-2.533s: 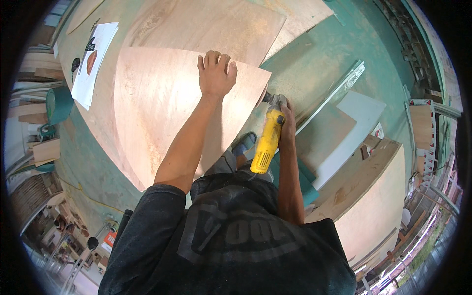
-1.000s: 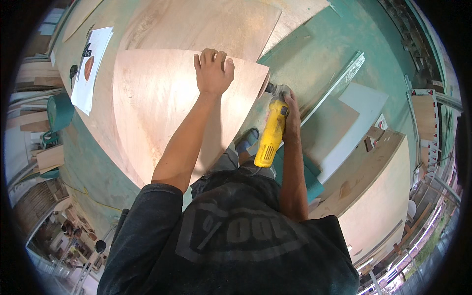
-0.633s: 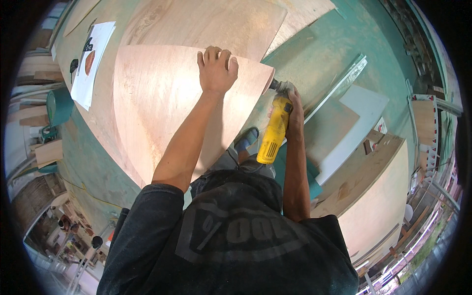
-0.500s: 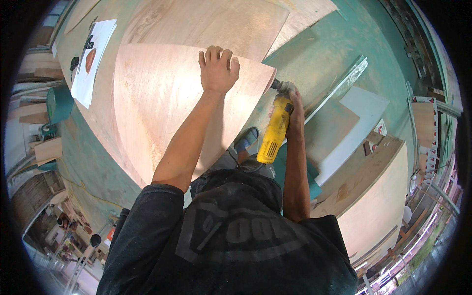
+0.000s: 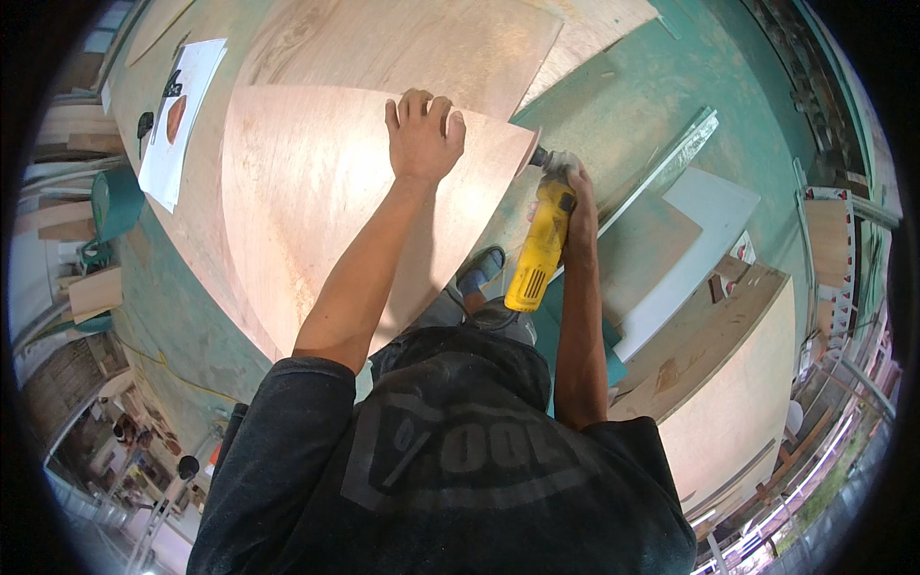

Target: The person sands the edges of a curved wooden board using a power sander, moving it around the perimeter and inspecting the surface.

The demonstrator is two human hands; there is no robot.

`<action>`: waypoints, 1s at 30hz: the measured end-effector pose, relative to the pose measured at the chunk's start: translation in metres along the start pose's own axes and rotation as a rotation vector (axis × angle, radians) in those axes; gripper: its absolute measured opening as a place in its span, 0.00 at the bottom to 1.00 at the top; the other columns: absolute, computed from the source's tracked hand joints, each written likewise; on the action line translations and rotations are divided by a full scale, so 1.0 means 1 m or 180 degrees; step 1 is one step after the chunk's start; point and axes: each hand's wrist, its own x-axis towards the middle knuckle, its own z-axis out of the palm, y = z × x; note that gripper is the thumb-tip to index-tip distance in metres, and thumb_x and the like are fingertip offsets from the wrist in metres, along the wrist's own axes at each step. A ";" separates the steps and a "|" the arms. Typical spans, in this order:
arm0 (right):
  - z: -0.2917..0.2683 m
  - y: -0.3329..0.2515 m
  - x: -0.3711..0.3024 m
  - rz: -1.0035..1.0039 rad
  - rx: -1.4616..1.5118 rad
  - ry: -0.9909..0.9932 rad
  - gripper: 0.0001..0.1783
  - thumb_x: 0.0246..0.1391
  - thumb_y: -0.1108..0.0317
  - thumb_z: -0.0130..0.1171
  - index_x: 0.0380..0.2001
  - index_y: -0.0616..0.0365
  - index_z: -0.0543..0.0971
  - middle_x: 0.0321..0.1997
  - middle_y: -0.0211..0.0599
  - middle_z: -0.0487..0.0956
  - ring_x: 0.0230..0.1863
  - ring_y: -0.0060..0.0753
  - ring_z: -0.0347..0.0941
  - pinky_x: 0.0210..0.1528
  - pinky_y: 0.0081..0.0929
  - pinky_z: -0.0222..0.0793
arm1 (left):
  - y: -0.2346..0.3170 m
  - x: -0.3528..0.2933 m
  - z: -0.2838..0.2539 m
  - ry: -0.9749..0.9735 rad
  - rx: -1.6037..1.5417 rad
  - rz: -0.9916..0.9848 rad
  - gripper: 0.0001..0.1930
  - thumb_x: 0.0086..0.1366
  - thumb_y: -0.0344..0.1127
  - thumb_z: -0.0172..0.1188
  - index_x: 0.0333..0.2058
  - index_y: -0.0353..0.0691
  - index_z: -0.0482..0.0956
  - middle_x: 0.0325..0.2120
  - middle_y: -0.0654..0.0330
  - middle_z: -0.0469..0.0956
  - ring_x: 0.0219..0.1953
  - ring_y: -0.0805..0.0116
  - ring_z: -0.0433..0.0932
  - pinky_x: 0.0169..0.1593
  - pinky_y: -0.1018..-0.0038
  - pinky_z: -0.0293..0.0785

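Note:
A yellow angle grinder (image 5: 542, 244) is in my right hand (image 5: 581, 216), which wraps round its body near the dark head. Its disc (image 5: 533, 146) meets the right edge of a pale plywood panel (image 5: 307, 182); whether they touch is hard to tell. On top of that panel, near its far edge, rests my left hand (image 5: 425, 139), palm down with the fingers spread and a little bent. A larger wooden board (image 5: 402, 43) lies beneath and beyond the panel.
White paper sheets (image 5: 182, 125) with a dark, brownish picture lie at the left. To the right are a wrapped metal-looking strip (image 5: 661, 172), a white board (image 5: 714, 206) and a wooden box-like piece (image 5: 719, 374). My sandaled foot (image 5: 479, 268) shows below the panel's edge.
The grinder and my right hand have shifted slightly to the right and up along the panel's edge. My left hand has hardly moved on the panel.

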 end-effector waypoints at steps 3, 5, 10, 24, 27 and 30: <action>-0.002 0.004 -0.003 0.0150 0.0063 -0.0043 0.41 0.68 0.48 0.60 0.74 0.61 0.61 0.41 0.46 0.80 0.27 0.32 0.84 0.26 0.29 0.87 | -0.001 0.001 0.001 0.0088 -0.0052 0.0050 0.21 0.74 0.49 0.51 0.54 0.43 0.82 0.58 0.51 0.72 0.71 0.53 0.62 0.79 0.41 0.43; 0.008 0.007 -0.018 0.0308 0.0020 0.0327 0.42 0.68 0.47 0.61 0.75 0.61 0.60 0.40 0.46 0.80 0.27 0.33 0.84 0.26 0.31 0.87 | -0.004 0.000 0.003 0.0254 -0.0186 0.0093 0.21 0.73 0.49 0.52 0.53 0.42 0.83 0.56 0.50 0.73 0.68 0.52 0.65 0.79 0.42 0.44; 0.008 0.026 -0.048 0.0432 0.0149 0.0483 0.45 0.67 0.48 0.62 0.77 0.60 0.58 0.41 0.47 0.80 0.28 0.36 0.84 0.27 0.35 0.86 | -0.006 -0.001 0.005 0.0349 -0.0042 0.0170 0.21 0.73 0.50 0.53 0.53 0.42 0.83 0.56 0.51 0.73 0.68 0.54 0.65 0.78 0.42 0.45; 0.005 0.000 -0.011 0.0230 0.0237 0.0033 0.36 0.70 0.51 0.60 0.70 0.59 0.63 0.41 0.44 0.80 0.27 0.35 0.84 0.27 0.33 0.87 | -0.006 0.000 0.006 0.0310 -0.0202 0.0145 0.20 0.72 0.49 0.53 0.52 0.43 0.84 0.57 0.53 0.74 0.70 0.54 0.64 0.78 0.41 0.45; 0.009 0.005 -0.024 0.0325 0.0236 0.0144 0.37 0.69 0.50 0.61 0.71 0.58 0.62 0.41 0.45 0.80 0.28 0.36 0.84 0.27 0.34 0.87 | -0.008 0.000 0.010 0.0396 -0.0116 0.0212 0.20 0.72 0.49 0.53 0.52 0.44 0.84 0.57 0.53 0.75 0.70 0.54 0.64 0.78 0.41 0.45; 0.013 0.014 -0.042 0.0492 0.0265 0.0412 0.39 0.68 0.49 0.62 0.73 0.56 0.61 0.42 0.45 0.80 0.27 0.37 0.84 0.26 0.36 0.87 | -0.010 -0.001 0.014 0.0541 -0.0098 0.0273 0.20 0.72 0.49 0.54 0.51 0.44 0.84 0.56 0.52 0.76 0.68 0.54 0.66 0.77 0.42 0.46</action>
